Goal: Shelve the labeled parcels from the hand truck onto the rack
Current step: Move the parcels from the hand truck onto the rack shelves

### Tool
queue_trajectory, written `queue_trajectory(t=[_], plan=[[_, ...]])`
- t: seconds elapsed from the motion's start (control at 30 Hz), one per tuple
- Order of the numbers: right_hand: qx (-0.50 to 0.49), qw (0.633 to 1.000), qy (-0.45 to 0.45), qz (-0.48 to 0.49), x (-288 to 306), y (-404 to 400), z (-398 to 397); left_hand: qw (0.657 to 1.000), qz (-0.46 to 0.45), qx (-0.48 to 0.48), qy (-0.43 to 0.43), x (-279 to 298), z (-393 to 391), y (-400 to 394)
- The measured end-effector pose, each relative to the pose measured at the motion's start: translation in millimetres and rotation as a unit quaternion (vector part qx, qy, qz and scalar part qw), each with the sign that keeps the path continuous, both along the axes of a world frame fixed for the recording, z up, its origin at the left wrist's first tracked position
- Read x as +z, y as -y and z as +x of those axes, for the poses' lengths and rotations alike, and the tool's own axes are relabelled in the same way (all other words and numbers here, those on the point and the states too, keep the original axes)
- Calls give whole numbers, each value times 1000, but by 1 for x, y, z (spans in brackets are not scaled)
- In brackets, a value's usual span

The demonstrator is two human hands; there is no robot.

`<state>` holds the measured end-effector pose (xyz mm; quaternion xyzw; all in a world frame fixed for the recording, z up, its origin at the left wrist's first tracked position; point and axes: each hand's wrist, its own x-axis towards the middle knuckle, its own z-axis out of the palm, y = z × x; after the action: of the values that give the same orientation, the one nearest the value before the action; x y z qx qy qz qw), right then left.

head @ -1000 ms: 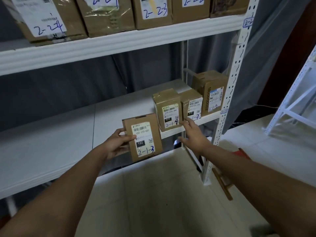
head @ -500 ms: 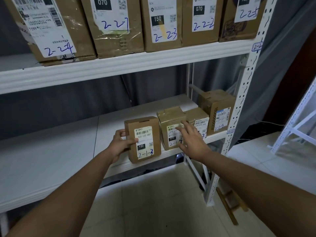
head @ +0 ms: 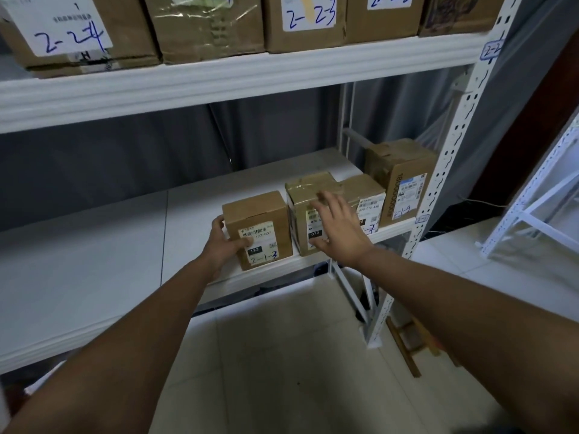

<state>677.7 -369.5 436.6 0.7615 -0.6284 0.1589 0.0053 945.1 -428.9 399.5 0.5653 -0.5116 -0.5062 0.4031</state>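
The parcel marked 2-1-3 [head: 259, 230] was being seated on the lower shelf [head: 94, 261], gripped at its nine o'clock side by the left hand [head: 223, 245]. The right hand [head: 336, 228], fingers spread, was laid on the neighbouring parcel [head: 308, 200] at three o'clock. Release was judged next.

My right hand [head: 336, 228] covers most of the label on the taped box [head: 310, 195], so I only get "070" and can't read the blue number. Left hand [head: 223, 242] hides the "2-1-3" box's [head: 260, 228] left side. Top-shelf boxes [head: 310, 20] are chopped off by the frame edge. The small print on the far right box [head: 404, 180] is too tiny for me to read.
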Motion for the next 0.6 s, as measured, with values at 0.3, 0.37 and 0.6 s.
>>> queue_trajectory(t=[0.3, 0.37, 0.6], plan=[[-8, 1000, 17, 4, -5, 1, 2, 963, -173, -37, 202, 22, -9, 4], [-13, 1000, 18, 8, -7, 0, 0, 958, -174, -40, 225, 22, -11, 3], [-24, 999, 24, 12, -11, -5, -10, 963, -163, -38, 211, 24, -23, 3]])
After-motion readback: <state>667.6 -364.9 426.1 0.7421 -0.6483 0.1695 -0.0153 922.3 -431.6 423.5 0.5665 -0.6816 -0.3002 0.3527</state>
